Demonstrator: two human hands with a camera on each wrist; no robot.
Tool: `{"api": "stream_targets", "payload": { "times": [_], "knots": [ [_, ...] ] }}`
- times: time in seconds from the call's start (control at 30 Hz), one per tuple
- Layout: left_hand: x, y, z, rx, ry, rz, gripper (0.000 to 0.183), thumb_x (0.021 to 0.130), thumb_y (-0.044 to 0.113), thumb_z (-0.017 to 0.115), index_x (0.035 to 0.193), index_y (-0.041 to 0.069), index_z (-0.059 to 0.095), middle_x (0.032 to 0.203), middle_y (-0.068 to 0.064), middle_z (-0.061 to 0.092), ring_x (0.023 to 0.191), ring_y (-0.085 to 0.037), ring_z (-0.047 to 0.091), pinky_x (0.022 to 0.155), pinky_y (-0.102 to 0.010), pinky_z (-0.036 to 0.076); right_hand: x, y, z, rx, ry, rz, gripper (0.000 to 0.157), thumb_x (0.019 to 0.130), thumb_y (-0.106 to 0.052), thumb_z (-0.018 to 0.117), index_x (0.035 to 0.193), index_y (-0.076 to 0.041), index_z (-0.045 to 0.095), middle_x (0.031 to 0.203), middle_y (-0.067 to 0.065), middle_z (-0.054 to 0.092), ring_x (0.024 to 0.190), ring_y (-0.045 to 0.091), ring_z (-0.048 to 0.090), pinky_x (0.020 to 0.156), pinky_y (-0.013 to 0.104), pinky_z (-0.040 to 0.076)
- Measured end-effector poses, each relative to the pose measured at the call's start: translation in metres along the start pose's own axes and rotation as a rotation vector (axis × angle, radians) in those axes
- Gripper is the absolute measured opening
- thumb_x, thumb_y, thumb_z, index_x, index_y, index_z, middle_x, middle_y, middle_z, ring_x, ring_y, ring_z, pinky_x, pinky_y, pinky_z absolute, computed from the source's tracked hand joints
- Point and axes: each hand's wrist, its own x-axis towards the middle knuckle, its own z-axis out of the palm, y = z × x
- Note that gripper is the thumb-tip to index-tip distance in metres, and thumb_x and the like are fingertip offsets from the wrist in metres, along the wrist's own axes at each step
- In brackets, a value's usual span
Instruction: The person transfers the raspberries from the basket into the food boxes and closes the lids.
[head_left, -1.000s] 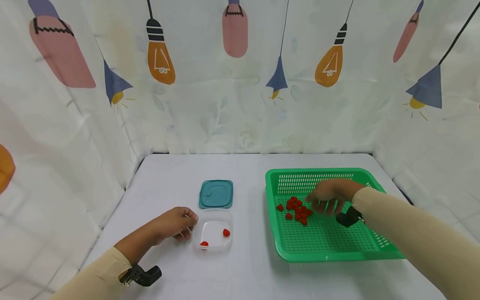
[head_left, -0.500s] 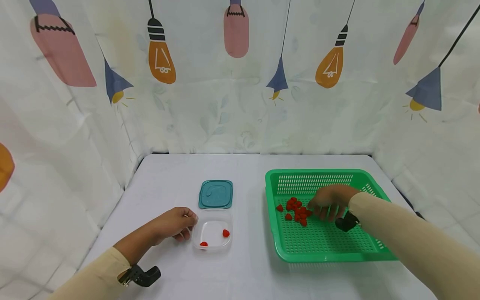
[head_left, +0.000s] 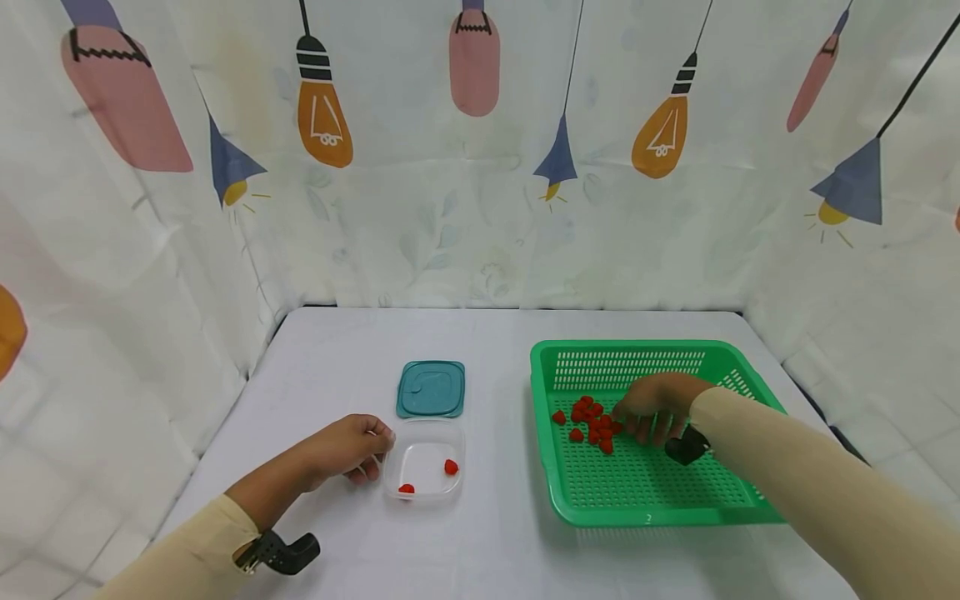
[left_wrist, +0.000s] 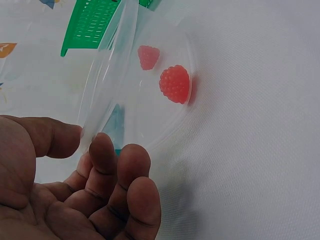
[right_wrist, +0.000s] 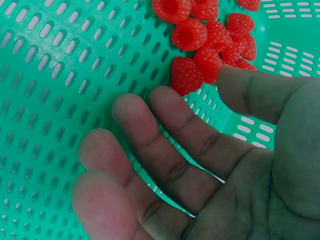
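Note:
My left hand (head_left: pixel 348 450) pinches the rim of a clear plastic container (head_left: pixel 425 433) between thumb and fingertip. Two red raspberries lie inside it; in the left wrist view one raspberry (left_wrist: pixel 175 84) is nearer and the other raspberry (left_wrist: pixel 148 57) farther back. My right hand (head_left: pixel 654 407) is down inside a green slotted basket (head_left: pixel 622 487). In the right wrist view its thumb and index finger stand apart at the edge of a raspberry pile, with a raspberry (right_wrist: pixel 186 76) just beyond the gap. Nothing is visibly held in it.
A teal square lid (head_left: pixel 431 389) lies flat just behind the clear container. Several raspberries (head_left: pixel 585 412) are clustered at the left part of the basket. White cloth covers the table (head_left: pixel 495 533), and a printed curtain (head_left: pixel 420 208) encloses it.
My right hand has lowered slightly and moved a little left toward the raspberries. My left hand keeps its hold on the container rim.

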Motion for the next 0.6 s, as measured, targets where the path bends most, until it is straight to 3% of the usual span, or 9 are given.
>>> {"api": "stream_targets", "payload": {
  "times": [0.6],
  "knots": [
    [0.0001, 0.0000, 0.0002, -0.008, 0.001, -0.001, 0.021, 0.103, 0.020, 0.059, 0.112, 0.001, 0.061, 0.090, -0.011, 0.062, 0.077, -0.026, 0.062, 0.067, -0.036, 0.054, 0.0009, 0.0019, 0.0024, 0.020, 0.015, -0.003, 0.031, 0.103, -0.034, 0.058, 0.104, -0.005, 0.069, 0.097, 0.011, 0.068, 0.084, 0.030, 0.068, 0.073, 0.044, 0.056]
  ]
}}
